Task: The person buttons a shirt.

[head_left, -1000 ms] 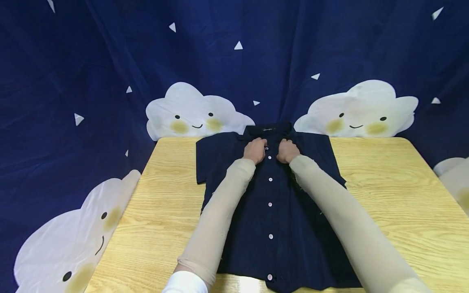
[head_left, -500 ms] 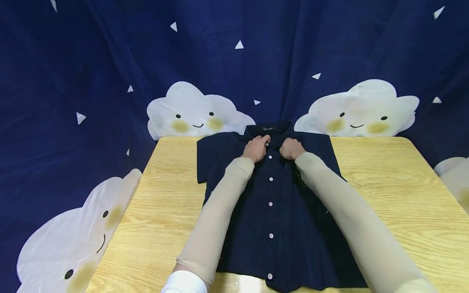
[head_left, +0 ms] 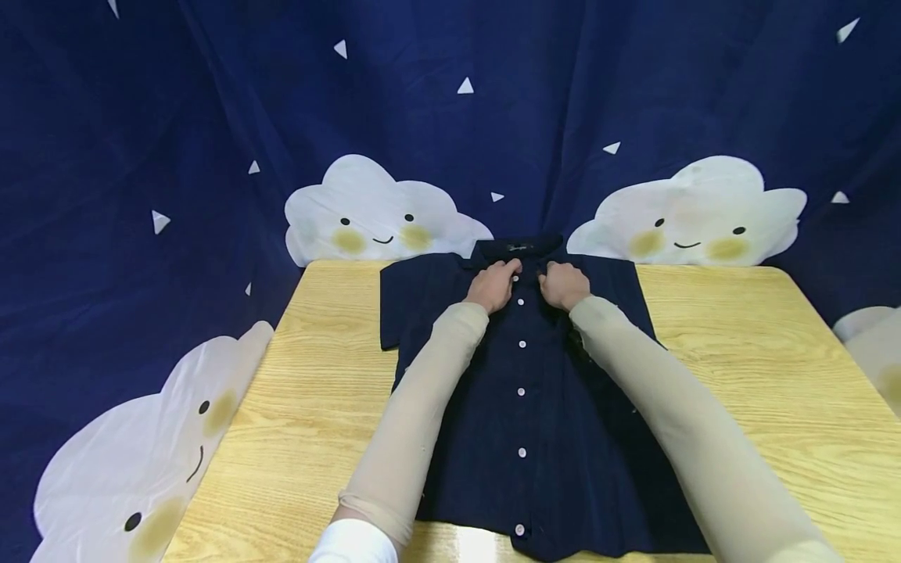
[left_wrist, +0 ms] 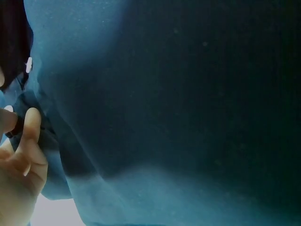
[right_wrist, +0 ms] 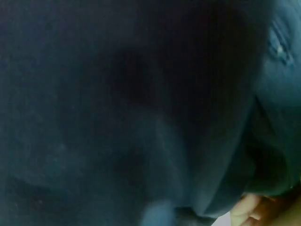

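A dark navy short-sleeved shirt [head_left: 479, 438] lies front up, its collar [head_left: 517, 247] at the far end and a row of white buttons down the middle. Just below the collar, my left hand [head_left: 490, 288] pinches the button side of the placket close to the top button [head_left: 516, 278]. The left wrist view shows thumb and finger [left_wrist: 32, 125] on the dark cloth. Across the opening, my right hand [head_left: 565, 287] grips the other front edge, its fingers curled. Cloth fills most of the right wrist view, with only part of that hand [right_wrist: 249, 209] showing.
Beneath the shirt is a light wooden table [head_left: 310, 391], with bare wood on both sides. A navy curtain [head_left: 422, 78] printed with smiling white clouds [head_left: 383, 211] hangs behind the far edge and along the left. Cream sleeves [head_left: 422, 399] cover both forearms.
My right hand has moved slightly right and away from the left hand, still holding the cloth. The left thumb has extended up toward the collar. The shirt's body lies much the same.
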### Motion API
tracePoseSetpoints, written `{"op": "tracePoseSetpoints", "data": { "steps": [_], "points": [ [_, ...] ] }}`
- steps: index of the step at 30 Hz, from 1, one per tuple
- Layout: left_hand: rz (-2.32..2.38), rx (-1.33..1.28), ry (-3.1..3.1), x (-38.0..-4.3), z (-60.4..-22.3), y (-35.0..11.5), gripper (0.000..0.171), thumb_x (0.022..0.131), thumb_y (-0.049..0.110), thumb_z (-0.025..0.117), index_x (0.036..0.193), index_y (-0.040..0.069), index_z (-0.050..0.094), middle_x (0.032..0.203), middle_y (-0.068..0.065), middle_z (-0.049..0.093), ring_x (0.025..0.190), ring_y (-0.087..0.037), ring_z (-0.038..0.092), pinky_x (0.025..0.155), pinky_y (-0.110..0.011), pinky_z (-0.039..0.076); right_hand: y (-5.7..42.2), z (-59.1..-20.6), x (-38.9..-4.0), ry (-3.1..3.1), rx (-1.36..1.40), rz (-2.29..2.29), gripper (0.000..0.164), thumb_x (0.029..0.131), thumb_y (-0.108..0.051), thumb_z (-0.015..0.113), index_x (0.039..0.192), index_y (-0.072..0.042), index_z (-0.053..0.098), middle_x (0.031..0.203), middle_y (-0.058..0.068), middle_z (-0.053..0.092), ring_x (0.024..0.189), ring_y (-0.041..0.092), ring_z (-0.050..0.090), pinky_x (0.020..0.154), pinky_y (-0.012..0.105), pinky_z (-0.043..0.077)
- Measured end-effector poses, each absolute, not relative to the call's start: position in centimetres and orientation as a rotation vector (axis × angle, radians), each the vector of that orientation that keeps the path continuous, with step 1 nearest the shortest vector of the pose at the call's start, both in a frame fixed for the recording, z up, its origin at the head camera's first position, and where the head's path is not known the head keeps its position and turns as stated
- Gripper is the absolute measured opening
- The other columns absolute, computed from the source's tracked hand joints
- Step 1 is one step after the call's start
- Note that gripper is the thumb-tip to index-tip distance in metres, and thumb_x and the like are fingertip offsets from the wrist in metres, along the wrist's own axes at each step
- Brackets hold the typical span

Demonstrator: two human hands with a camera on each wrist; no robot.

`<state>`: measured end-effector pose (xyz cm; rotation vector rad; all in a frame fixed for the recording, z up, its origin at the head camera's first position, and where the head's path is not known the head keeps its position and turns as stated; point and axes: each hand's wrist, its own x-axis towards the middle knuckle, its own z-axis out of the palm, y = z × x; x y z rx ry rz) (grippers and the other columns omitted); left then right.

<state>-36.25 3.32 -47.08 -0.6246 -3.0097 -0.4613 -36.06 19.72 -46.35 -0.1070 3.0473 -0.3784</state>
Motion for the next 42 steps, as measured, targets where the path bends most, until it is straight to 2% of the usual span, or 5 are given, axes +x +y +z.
{"op": "tracePoseSetpoints", "data": {
  "steps": [7, 16, 24, 35, 42],
  "points": [
    [-0.533, -0.621, -3.013, -36.2, -46.8, 3.2, 0.015, 0.098, 0.017, 0.050, 0.111, 0.020, 0.056, 0.103, -0.002, 0.057, 0.086, -0.022, 0.060, 0.075, -0.035, 0.048, 19.4, -45.8, -35.9, 3.189, -0.257, -0.534, 0.024, 0.089, -0.012, 0.055, 0.110, 0.000, 0.050, 0.107, 0.023, 0.058, 0.096, 0.042, 0.057, 0.080, 0.054, 0.044],
    [-0.583, -0.622, -3.006, -36.2, -46.6, 3.3, 0.014, 0.097, 0.018, 0.051, 0.110, 0.019, 0.056, 0.102, -0.002, 0.057, 0.087, -0.023, 0.060, 0.075, -0.035, 0.048, 19.5, -45.7, -35.9, 3.118, -0.431, -0.497, 0.025, 0.092, -0.010, 0.052, 0.116, -0.003, 0.053, 0.110, 0.023, 0.061, 0.093, 0.040, 0.059, 0.080, 0.053, 0.045],
    [-0.535, -0.637, -2.988, -36.1, -46.6, 3.5, 0.014, 0.099, 0.017, 0.049, 0.108, 0.019, 0.058, 0.102, -0.001, 0.059, 0.087, -0.023, 0.061, 0.075, -0.035, 0.048, 19.6, -46.4, -36.1, 3.154, -0.579, -0.512, 0.020, 0.096, -0.013, 0.048, 0.112, -0.005, 0.059, 0.099, 0.021, 0.064, 0.086, 0.038, 0.062, 0.077, 0.052, 0.046],
    [-0.487, -0.630, -3.012, -36.3, -46.4, 3.8, 0.012, 0.100, 0.019, 0.048, 0.104, 0.013, 0.058, 0.101, -0.003, 0.058, 0.091, -0.020, 0.061, 0.080, -0.032, 0.047, 19.3, -46.7, -36.2, 3.244, -0.717, -0.546, 0.020, 0.093, -0.019, 0.059, 0.107, -0.005, 0.064, 0.090, 0.018, 0.067, 0.080, 0.036, 0.063, 0.074, 0.051, 0.047],
    [-0.508, -0.595, -2.991, -36.3, -46.6, 3.7, 0.012, 0.099, 0.019, 0.051, 0.101, 0.012, 0.060, 0.098, -0.003, 0.059, 0.088, -0.020, 0.061, 0.077, -0.032, 0.048, 18.6, -46.5, -36.1, 3.175, -0.680, -0.516, 0.020, 0.093, -0.013, 0.055, 0.106, -0.001, 0.063, 0.091, 0.016, 0.055, 0.082, 0.033, 0.057, 0.076, 0.047, 0.045]
  ]
}}
